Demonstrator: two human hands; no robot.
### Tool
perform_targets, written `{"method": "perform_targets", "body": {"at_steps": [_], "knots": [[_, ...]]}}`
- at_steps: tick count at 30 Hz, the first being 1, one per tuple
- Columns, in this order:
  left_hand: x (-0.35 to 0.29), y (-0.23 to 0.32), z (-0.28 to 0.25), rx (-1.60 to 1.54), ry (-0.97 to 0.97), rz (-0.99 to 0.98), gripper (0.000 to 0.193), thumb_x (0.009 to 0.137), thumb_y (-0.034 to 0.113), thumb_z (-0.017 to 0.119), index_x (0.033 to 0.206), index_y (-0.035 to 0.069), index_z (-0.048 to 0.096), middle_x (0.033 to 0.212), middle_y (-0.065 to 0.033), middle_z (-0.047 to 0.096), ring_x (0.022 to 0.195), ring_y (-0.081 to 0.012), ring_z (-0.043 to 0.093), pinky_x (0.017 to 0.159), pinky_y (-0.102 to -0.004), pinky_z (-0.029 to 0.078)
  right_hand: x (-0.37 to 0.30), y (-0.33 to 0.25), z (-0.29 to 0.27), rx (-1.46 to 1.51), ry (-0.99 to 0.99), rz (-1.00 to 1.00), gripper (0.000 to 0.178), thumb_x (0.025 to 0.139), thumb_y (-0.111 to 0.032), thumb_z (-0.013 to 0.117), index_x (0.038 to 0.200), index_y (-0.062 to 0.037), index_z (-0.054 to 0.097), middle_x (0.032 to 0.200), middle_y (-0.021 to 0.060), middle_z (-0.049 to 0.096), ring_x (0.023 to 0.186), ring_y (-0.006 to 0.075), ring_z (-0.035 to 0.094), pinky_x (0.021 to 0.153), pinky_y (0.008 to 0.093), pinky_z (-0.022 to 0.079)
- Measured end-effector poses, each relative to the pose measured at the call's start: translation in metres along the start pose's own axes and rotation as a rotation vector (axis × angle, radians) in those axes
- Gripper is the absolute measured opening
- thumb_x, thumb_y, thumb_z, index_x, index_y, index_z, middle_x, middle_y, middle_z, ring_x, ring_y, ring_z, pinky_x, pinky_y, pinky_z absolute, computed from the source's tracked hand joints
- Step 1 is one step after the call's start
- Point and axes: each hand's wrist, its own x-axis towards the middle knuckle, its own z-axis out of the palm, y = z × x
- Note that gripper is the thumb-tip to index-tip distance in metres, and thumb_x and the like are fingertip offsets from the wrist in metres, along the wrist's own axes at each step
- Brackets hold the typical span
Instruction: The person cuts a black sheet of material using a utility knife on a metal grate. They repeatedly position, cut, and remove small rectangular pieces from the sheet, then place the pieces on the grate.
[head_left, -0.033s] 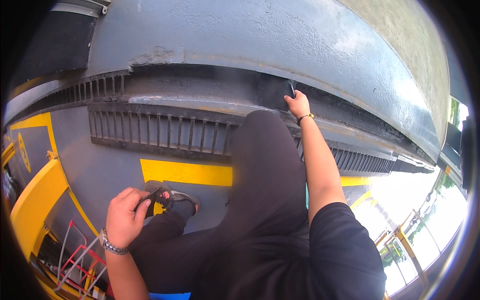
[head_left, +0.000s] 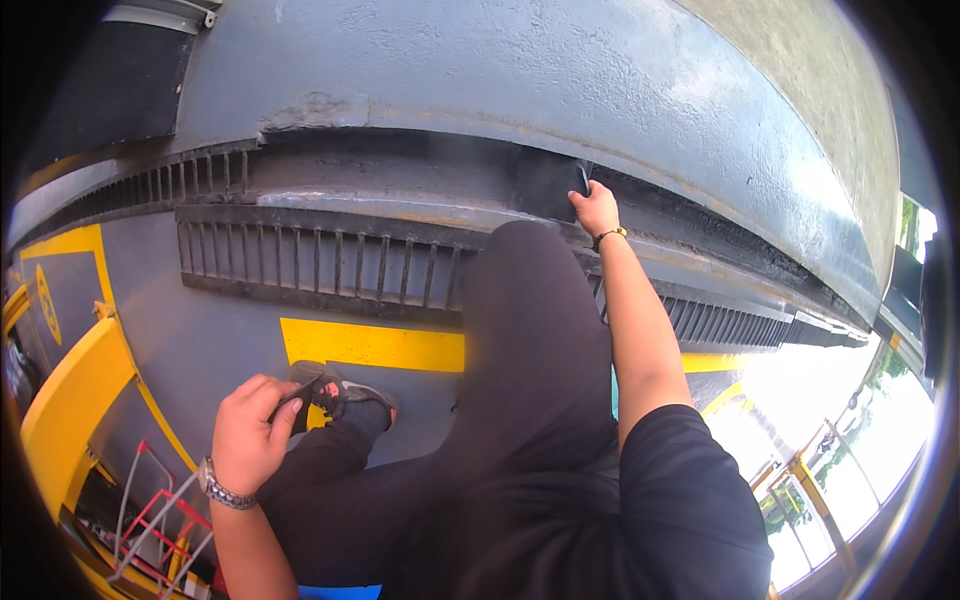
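Observation:
My right hand (head_left: 597,210) reaches into a long, dark drain channel (head_left: 400,172) in the grey floor. Its fingers close round a dark, narrow tool (head_left: 583,177), whose far end touches or nearly touches the channel's far wall; its exact kind is unclear. Lower left, my left hand (head_left: 250,430) pinches a thin, dark, flat piece (head_left: 298,391) between thumb and fingers, above my shoe. What the piece is cannot be made out. A black metal grate (head_left: 300,222) lies along the channel's near side, partly covered by my bent knee.
A yellow floor stripe (head_left: 375,345) runs near my shoe (head_left: 365,392). At left stand a yellow barrier (head_left: 80,400) and a red and grey metal frame (head_left: 150,530). Another grate (head_left: 725,318) continues to the right. A dark panel (head_left: 100,90) is at the far left.

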Motion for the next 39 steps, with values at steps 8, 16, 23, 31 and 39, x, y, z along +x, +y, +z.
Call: {"method": "perform_targets", "body": {"at_steps": [8, 16, 23, 31, 39], "knots": [[-0.002, 0.002, -0.004, 0.029, 0.017, 0.033, 0.015, 0.082, 0.002, 0.068, 0.097, -0.003, 0.067, 0.081, -0.0157, 0.064, 0.07, -0.0332, 0.062, 0.064, -0.0374, 0.049, -0.016, -0.019, -0.006, 0.084, -0.001, 0.032, 0.034, 0.083, -0.026, 0.07, 0.106, -0.0017, 0.069, 0.097, 0.0204, 0.072, 0.097, 0.0351, 0.069, 0.086, 0.0419, 0.052], [-0.017, 0.0, -0.015, 0.029, 0.012, 0.044, 0.021, 0.082, 0.002, 0.067, 0.103, 0.001, 0.069, 0.085, -0.0148, 0.065, 0.074, -0.0337, 0.063, 0.067, -0.0386, 0.051, -0.029, 0.012, -0.03, 0.568, 0.015, 0.07, 0.014, 0.091, -0.013, 0.069, 0.099, -0.0027, 0.065, 0.068, -0.0002, 0.059, 0.049, 0.0074, 0.049, 0.044, 0.0248, 0.038], [-0.043, -0.016, -0.045, -0.074, 0.178, -0.019, 0.023, 0.082, 0.003, 0.069, 0.105, -0.002, 0.069, 0.086, -0.016, 0.069, 0.073, -0.0273, 0.067, 0.069, -0.0324, 0.052, -0.042, -0.027, -0.083, 0.681, -0.073, 0.049, 0.016, 0.091, -0.017, 0.071, 0.097, -0.0039, 0.065, 0.068, -0.002, 0.058, 0.05, 0.0068, 0.047, 0.045, 0.0247, 0.036], [-0.073, -0.035, -0.061, -0.186, 0.329, 0.022, 0.022, 0.083, -0.001, 0.07, 0.104, -0.002, 0.069, 0.086, -0.0139, 0.071, 0.072, -0.0202, 0.067, 0.069, -0.0279, 0.052, -0.02, -0.08, -0.056, 0.504, -0.23, 0.039, 0.021, 0.091, -0.021, 0.07, 0.102, -0.0032, 0.066, 0.068, -0.0003, 0.058, 0.048, 0.0087, 0.047, 0.044, 0.0272, 0.037], [-0.072, -0.033, -0.052, -0.164, 0.273, 0.095, 0.022, 0.078, -0.005, 0.07, 0.099, 0.0, 0.071, 0.085, -0.0142, 0.07, 0.073, -0.0242, 0.068, 0.066, -0.0309, 0.052, -0.009, -0.081, 0.006, 0.199, -0.197, -0.156, 0.024, 0.09, -0.023, 0.071, 0.102, -0.003, 0.069, 0.073, 0.0005, 0.063, 0.052, 0.0105, 0.051, 0.048, 0.0299, 0.041]]}}
